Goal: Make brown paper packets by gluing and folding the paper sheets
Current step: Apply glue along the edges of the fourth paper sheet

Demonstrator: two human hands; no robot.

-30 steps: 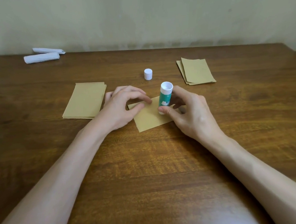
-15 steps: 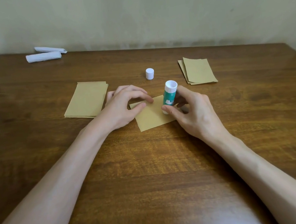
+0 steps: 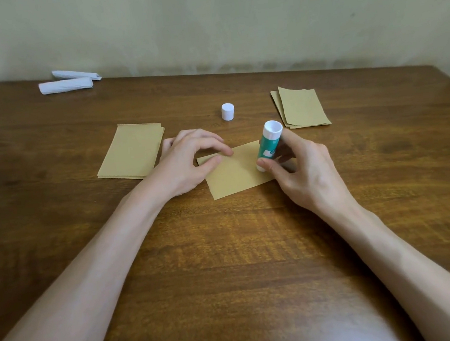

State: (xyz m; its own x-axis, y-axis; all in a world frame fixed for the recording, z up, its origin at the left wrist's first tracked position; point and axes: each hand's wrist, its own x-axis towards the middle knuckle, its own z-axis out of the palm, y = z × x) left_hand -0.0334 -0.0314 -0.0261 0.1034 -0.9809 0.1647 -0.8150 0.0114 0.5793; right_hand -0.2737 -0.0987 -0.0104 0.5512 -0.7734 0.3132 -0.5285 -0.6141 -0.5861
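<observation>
Our right hand (image 3: 301, 174) has slid the glue stick (image 3: 268, 147) a bit further right along the brown sheet (image 3: 235, 174) since a second ago, and our left hand (image 3: 187, 163) hasn't really budged. Right fingers are curled round the green tube, thumb low near its base, open white end pointing up and away from us. Left fingers are bent, with thumb and forefinger pinching the sheet's far left corner. That sheet lies flat in the middle of the table (image 3: 226, 252), between both hands.

Surface is dark, glossy wood with a strong grain. We've got the white cap (image 3: 227, 111) standing on its own just beyond the hands. One pile of brown paper (image 3: 132, 150) sits just left of our left hand, and a smaller pile (image 3: 301, 108) sits further back on the right. Two white paper rolls (image 3: 66, 85) lie at the far left edge, by the plain, pale greenish wall (image 3: 231, 18).
</observation>
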